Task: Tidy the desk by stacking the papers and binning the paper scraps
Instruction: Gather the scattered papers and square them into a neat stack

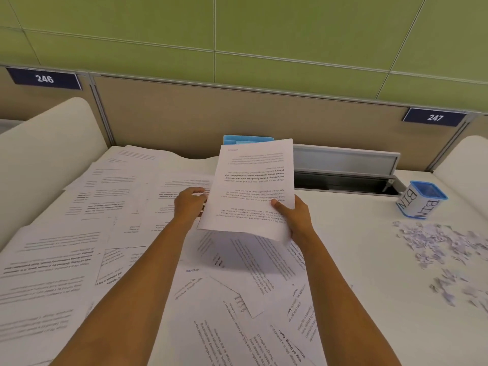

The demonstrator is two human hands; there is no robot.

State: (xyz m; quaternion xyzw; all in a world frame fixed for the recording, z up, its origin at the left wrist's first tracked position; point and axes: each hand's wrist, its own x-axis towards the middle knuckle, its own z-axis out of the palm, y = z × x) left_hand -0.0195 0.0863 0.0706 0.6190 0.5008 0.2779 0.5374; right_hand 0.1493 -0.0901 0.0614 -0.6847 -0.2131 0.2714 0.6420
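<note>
Holding the sheaf of papers [253, 186] above the desk [356, 239], both hands grip its near end. The left hand [190, 203] curls round the left edge. The right hand [293, 220] pinches the near right corner, thumb [277, 206] on top. The sheaf's long axis runs away from the person, far end raised toward the blue tray [237, 140]; its print reads inverted from this side.

Loose sheets [79, 233] lie flat at mixed angles, below the forearms and out to the left. The left hand is nearer, so it probably makes the next pickup. The paper scraps [435, 247] lie well to the right, near the bin [420, 202], and the right hand is nearer those.
</note>
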